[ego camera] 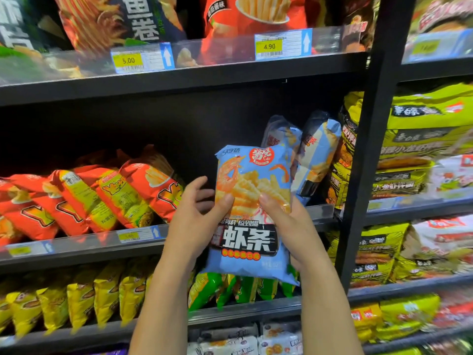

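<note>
Both forearms raised side by side, left hand thumb pressing bag front, fingers spread behind, right hand gripping opposite edge

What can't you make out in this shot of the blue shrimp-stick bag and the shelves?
- Head view, blue bag: its back faces away; the right hand has its fingers behind it, unseen.
- Head view, price tag below the orange bags: digits too blurred to read.
- Head view, top-shelf bags: cut off by the upper edge.
</note>
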Tool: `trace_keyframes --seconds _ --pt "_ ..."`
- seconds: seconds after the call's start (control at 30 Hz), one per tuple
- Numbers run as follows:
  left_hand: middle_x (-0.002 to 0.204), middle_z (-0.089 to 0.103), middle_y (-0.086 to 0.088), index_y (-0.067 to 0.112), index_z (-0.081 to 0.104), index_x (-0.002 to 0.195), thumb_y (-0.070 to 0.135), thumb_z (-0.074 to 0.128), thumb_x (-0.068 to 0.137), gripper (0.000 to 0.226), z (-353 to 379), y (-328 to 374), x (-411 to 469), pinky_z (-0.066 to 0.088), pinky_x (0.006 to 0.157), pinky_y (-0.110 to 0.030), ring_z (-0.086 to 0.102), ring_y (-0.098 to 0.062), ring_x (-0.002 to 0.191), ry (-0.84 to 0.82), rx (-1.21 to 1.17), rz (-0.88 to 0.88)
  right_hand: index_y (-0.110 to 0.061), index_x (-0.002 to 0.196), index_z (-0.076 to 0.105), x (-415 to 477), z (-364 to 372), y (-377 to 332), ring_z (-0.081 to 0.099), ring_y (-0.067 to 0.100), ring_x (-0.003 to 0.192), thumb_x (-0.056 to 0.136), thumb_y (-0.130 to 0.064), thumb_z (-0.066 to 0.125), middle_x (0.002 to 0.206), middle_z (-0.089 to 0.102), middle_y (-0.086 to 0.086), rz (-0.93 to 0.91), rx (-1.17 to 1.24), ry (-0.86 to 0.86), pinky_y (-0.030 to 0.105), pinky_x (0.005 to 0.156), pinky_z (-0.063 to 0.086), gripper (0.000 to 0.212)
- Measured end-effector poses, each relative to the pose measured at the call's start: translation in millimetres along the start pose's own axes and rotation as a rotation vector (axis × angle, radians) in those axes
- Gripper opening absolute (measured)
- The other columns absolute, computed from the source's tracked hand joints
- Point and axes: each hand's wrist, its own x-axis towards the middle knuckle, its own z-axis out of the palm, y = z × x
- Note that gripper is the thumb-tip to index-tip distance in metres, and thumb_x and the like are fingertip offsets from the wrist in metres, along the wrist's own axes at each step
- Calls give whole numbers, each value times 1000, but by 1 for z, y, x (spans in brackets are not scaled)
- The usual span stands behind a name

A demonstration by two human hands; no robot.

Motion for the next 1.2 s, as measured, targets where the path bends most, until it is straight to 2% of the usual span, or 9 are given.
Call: trace_keyframes --seconds 0.07,0.17,0.33,0.5,0.57,0.7,0.9,1.07,1.2 --pt "128 62 10 41 57 135 37 80 91 50 7 -2 -4 54 88 -25 64 -6 111 143 155 173 -24 134 60 1 -3 -1 74 10 112 93 -38 80 120 77 -10 -73 -89 105 39 97 59 48" --pt "130 62 10 42 61 129 39 74 95 36 25 7 -19 50 85 -11 63 0 111 51 102 263 -27 130 59 0 -1 -2 72 -5 102 92 -33 79 111 76 -21 -175 -150 164 11 79 54 43" --pt "139 47 13 45 45 150 81 61 79 81 47 13 -35 41 109 -23 40 4 134 -18 256 209 -26 140 55 -4 11 1 65 -4 118 97 -53 56 127 71 -16 -286 -155 102 17 93 52 51" --pt "130 58 18 53 49 134 61 82 77 66 45 16 -41 51 105 -35 51 1 130 24 135 185 -59 128 63 -6 6 5 63 2 129 104 -46 57 133 68 -27 -254 -81 -44 33 107 52 28" --pt "131 66 15 53 50 132 56 87 76 68 43 14 -40 54 104 -45 61 -11 128 68 62 168 -48 130 63 -9 5 4 64 0 126 107 -20 57 128 70 -29 -302 -120 -74 27 105 53 36" --pt "121 77 7 28 50 138 31 87 81 67 34 10 -36 55 103 -56 74 -17 113 167 -188 71 -34 122 70 -9 2 8 70 0 113 99 -14 67 119 76 -22 -362 -107 -54 15 92 54 31" --pt "124 76 -12 14 57 137 13 83 80 63 23 4 -36 58 100 -56 72 -38 117 34 -505 -61 -25 129 69 3 -13 13 69 6 113 83 -45 83 124 75 -5 -253 -64 51 24 94 54 52" --pt "123 77 -10 21 70 129 20 70 79 50 23 -6 -37 65 81 -38 77 -26 104 -50 -638 -137 -30 144 60 -3 -24 15 61 27 135 79 -75 74 141 68 -2 -52 -30 -184 58 116 43 80" --pt "129 74 -16 18 71 132 23 75 79 53 22 -12 -35 61 97 -50 74 -34 114 -107 -625 -201 -33 126 70 -8 -26 12 55 48 131 69 -81 78 135 65 22 3 -25 -207 67 114 40 75"
